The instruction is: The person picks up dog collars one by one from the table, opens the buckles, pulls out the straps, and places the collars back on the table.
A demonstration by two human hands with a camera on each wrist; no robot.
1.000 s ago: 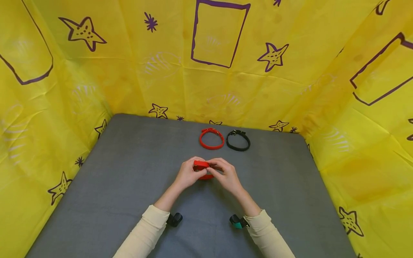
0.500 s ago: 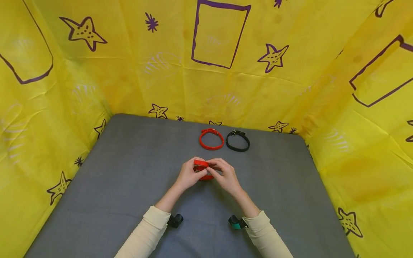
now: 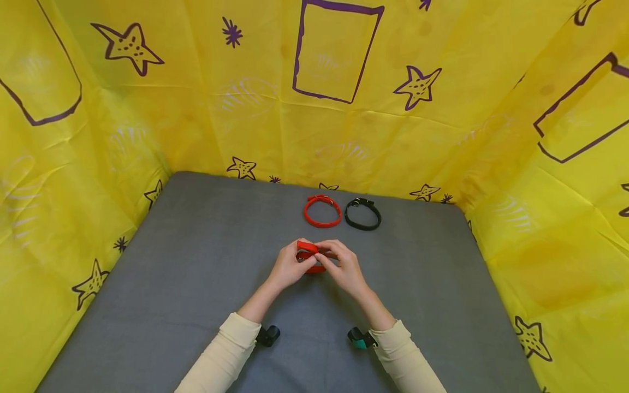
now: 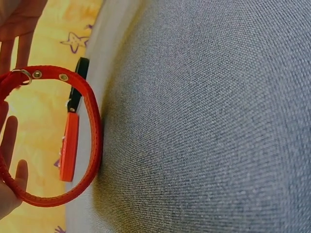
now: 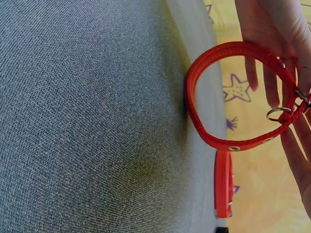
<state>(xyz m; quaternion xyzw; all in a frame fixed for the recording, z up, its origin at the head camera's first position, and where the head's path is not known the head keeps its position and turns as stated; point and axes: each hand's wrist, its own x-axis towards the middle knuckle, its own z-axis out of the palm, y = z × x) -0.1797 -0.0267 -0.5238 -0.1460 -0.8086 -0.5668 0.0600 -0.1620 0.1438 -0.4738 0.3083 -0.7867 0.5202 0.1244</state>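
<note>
Centre of the frame: left hand (image 3: 288,266) and right hand (image 3: 345,267) pinch a red collar (image 3: 315,269), apparently near its buckle (image 5: 305,100); holding the strap (image 3: 307,246) flat should help.

Yellow starfish-print cloth (image 3: 196,125), grey tabletop (image 3: 417,284)

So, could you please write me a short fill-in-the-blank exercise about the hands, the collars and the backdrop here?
1. The held collar, gripped by the left hand and the right hand, is coloured ____.
2. Farther back on the grey table, a red collar lies beside another collar coloured ____.
3. The cloth behind the table, with purple star drawings, is mainly ____.
4. Including the held collar, the head view shows ____ collars in all.

Missing words: red; black; yellow; three.
</note>
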